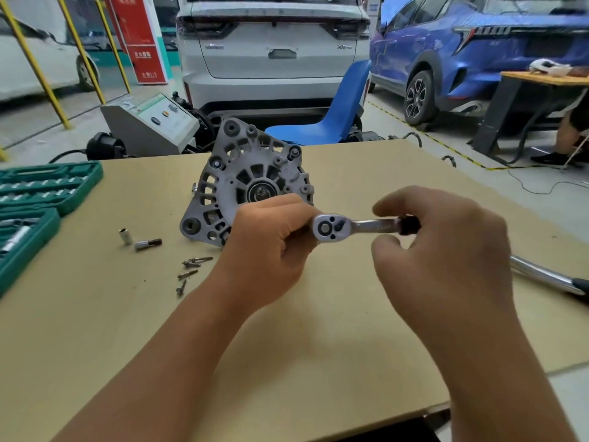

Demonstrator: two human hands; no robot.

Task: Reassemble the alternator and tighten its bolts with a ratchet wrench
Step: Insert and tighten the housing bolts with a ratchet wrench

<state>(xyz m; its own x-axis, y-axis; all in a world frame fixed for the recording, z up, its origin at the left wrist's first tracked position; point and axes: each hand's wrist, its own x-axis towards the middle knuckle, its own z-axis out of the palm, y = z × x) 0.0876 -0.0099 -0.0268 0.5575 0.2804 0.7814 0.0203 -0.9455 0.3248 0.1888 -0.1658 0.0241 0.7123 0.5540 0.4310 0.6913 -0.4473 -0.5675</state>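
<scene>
The grey alternator (245, 180) lies on the brown table (318, 330), its finned end cover facing me. Over its lower right corner a chrome ratchet wrench (353, 227) lies level, head to the left. My left hand (271, 247) curls round something just under the ratchet head, hidden by the fingers. My right hand (443, 247) grips the wrench's black handle. Several loose bolts (189, 271) lie on the table left of my left forearm. A socket (125, 236) and a bit adapter (147, 244) lie beyond them.
A green socket case (35, 199) stands open at the table's left edge. A second chrome bar (548, 275) lies at the right edge. Behind the table are a grey machine (149, 122), a blue chair (338, 113) and parked cars.
</scene>
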